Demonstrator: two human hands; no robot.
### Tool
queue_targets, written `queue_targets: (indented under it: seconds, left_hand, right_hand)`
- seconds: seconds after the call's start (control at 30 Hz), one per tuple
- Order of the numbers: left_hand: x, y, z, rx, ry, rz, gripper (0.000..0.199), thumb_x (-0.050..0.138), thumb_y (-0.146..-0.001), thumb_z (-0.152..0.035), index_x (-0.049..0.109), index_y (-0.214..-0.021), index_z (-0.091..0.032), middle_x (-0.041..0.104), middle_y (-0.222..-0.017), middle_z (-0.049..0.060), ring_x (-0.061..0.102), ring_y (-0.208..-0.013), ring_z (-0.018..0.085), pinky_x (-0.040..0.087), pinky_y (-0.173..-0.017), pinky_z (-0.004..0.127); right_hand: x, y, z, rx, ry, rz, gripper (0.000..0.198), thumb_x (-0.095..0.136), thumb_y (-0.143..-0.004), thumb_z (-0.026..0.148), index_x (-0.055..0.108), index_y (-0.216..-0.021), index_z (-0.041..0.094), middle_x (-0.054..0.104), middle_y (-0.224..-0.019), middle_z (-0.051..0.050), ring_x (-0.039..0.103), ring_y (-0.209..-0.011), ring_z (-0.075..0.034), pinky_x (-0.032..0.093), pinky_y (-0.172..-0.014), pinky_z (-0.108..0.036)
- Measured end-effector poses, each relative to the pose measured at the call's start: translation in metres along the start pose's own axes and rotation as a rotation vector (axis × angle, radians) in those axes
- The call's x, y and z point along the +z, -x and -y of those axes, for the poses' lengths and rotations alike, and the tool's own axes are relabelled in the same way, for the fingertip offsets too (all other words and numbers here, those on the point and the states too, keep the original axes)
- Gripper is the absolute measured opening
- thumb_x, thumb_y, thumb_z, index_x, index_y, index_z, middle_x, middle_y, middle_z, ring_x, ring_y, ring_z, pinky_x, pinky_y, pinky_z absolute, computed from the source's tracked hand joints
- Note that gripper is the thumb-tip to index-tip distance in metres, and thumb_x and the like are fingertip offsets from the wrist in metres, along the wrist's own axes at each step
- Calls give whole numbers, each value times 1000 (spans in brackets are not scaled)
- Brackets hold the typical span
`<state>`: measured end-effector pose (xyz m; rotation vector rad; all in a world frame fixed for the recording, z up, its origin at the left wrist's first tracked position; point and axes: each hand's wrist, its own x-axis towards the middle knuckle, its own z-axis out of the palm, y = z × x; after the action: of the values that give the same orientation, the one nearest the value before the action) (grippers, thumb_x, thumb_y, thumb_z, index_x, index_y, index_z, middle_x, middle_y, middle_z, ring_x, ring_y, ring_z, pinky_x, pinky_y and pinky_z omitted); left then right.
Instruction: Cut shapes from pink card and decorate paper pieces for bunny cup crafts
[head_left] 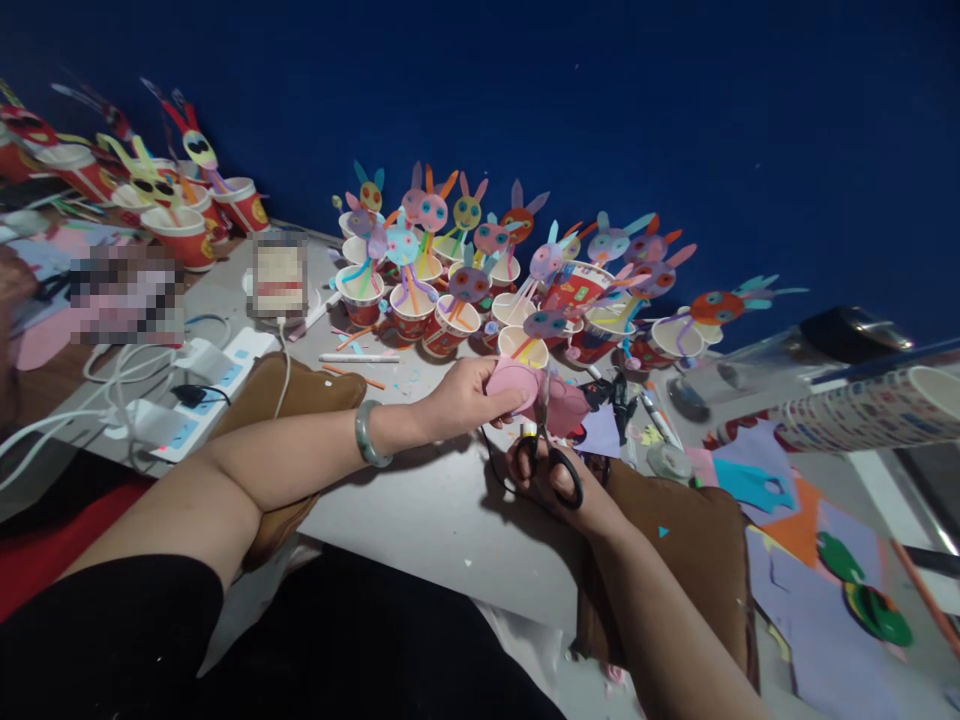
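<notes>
My left hand pinches a piece of pink paper that has a rounded outline on it. Black-handled scissors sit in my right hand, with fingers through the loops. Their blades point away from me and lie at the pink paper, whose right part spreads beyond them. Just behind the paper stands a paper cup with a yellow strip in it. A green bangle circles my left wrist.
Several cups with paper rabbit figures line the back. At left lie a power strip and cables. Brown cushions rest under my forearms. To the right are stacked cups, coloured paper and green-handled scissors. Another person's hand shows far left.
</notes>
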<state>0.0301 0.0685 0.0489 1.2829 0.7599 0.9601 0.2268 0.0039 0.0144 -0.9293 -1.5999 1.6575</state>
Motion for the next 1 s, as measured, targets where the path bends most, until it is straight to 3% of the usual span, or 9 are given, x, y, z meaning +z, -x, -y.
queue_targets:
  seconds: [0.13,0.23,0.37,0.6,0.73,1.0]
  left_hand:
    - [-1,1,5,74,-47,27,27,69,-78,-29,67,-97,-10,67,-82,4,58,-57,7,49,-52,18]
    - [0,2,8,47,-51,57,24,68,-78,-31,67,-90,-10,65,-71,2,58,-57,9,48,-53,19]
    - [-1,1,9,84,-105,48,24,68,-78,-34,66,-82,-10,65,-73,3,58,-65,10,48,-59,20]
    - [-1,2,8,108,-222,6,25,64,-78,-35,64,-73,-11,57,-66,0,48,-62,9,40,-58,21]
    - [1,4,5,100,-210,27,23,63,-77,-34,63,-73,-11,58,-68,0,50,-64,10,41,-61,21]
    - [2,5,0,28,-228,94,24,63,-77,-34,61,-68,-11,61,-65,2,52,-61,10,41,-57,20]
  right_hand:
    - [1,1,-1,2,-37,45,62,52,-76,84,52,-77,21,50,-72,-2,41,-66,-17,35,-62,-31]
    - [2,3,0,35,-71,74,65,49,-74,88,51,-79,22,51,-76,-2,43,-66,-17,37,-63,-32]
    - [1,6,1,66,-118,79,65,49,-74,87,51,-80,23,51,-76,-2,44,-68,-17,38,-63,-31]
    - [0,4,5,30,133,56,68,48,-76,86,53,-72,19,49,-74,-3,43,-70,-17,33,-64,-30]
    - [2,3,8,28,195,-29,66,49,-76,86,52,-77,20,48,-74,-1,41,-68,-16,32,-62,-30]
    - [0,1,7,-6,273,-66,67,47,-76,87,49,-73,20,46,-70,0,38,-64,-15,30,-59,-29]
